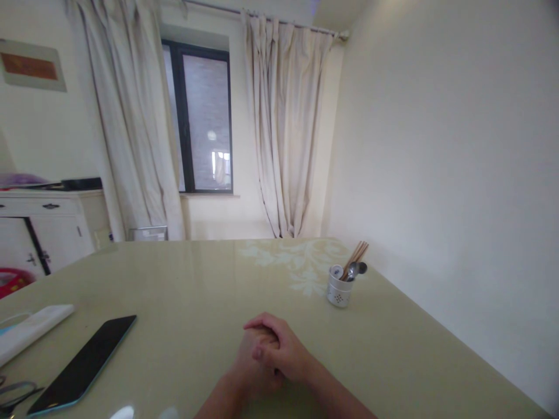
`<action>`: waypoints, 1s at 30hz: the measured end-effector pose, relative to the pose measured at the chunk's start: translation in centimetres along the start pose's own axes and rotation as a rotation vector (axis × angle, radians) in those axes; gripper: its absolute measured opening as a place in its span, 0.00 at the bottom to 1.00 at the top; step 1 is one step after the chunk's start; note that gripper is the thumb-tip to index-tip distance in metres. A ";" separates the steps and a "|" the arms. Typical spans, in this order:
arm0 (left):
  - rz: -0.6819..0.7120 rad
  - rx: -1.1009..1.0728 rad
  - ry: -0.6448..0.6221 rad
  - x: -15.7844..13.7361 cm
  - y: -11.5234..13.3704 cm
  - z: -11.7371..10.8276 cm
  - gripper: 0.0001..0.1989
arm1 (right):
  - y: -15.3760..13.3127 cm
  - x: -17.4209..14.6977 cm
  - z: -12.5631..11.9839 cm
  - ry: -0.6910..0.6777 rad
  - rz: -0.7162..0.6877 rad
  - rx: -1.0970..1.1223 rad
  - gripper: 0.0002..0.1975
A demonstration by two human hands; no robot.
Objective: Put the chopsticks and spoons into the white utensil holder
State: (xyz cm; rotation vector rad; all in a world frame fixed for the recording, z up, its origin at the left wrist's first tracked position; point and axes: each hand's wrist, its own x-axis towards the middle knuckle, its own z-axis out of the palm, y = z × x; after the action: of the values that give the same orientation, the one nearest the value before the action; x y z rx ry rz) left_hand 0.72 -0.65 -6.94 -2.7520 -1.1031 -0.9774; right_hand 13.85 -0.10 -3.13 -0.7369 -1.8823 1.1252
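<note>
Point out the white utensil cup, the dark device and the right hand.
White utensil cup (339,291): head view, front wall.
Dark device (86,362): head view, middle of its black face.
Right hand (289,351): head view, back of the hand.

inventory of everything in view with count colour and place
table: 1, pale green, centre
phone or tablet: 1, black, table left
slab: 1, white, left edge
looped tool: 1, dark, lower left
cup: 1, white, table right
chopsticks: several, brown, in cup
spoons: 2, silver, in cup
round thing: 1, white, in cup
window: 1, dark-framed, back
curtains: 2, cream, beside window
curtain rod: 1, grey, above window
wall panel: 1, white-orange, upper left
cabinet: 1, white, left
clutter: several, purple and black, on cabinet
tub: 1, red, left edge
walls: 2, white, back and right
left hand: 1, bare, front centre
right hand: 1, bare, clasped over left hand
</note>
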 end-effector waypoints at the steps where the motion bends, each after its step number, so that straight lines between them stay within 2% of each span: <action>1: 0.002 0.003 0.017 0.0 0.0 0.2 0.13 | 0.0 0.0 -0.1 -0.006 0.008 -0.006 0.29; 7: -0.016 0.005 0.131 -0.1 0.1 2.0 0.06 | 0.0 0.0 -0.4 -0.048 -0.001 0.037 0.35; 15: -0.035 -0.104 0.042 -0.2 0.5 0.9 0.04 | 0.0 0.0 -0.3 -0.047 -0.059 0.049 0.35; 19: -0.090 -0.082 0.010 -0.1 0.5 0.5 0.09 | 0.2 0.1 -0.1 -0.043 -0.084 0.026 0.36; 22: -0.118 -0.088 0.025 0.2 0.4 0.3 0.11 | 0.7 0.3 0.0 0.009 -0.158 -0.053 0.35; 24: -0.180 -0.086 0.021 0.3 0.1 0.2 0.06 | 1.0 0.8 -0.5 0.162 -0.200 -0.129 0.32; 25: -0.216 -0.078 0.019 0.4 -0.1 0.1 0.07 | 1.2 1.0 -1.0 0.301 -0.204 -0.168 0.29; 28: -0.302 -0.060 0.049 0.5 -0.9 -0.3 0.21 | 1.7 1.8 -4.0 0.892 -0.148 -0.283 0.23; 30: -0.334 -0.072 0.094 0.5 -1.5 -0.7 0.24 | 2.2 1.9 -6.9 1.254 -0.079 -0.340 0.27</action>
State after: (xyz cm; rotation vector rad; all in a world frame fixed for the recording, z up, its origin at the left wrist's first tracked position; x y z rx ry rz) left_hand -0.26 0.60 -6.42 -2.5920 -1.5746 -1.1868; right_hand 18.97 5.34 -2.58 -1.1651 -0.9688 0.1129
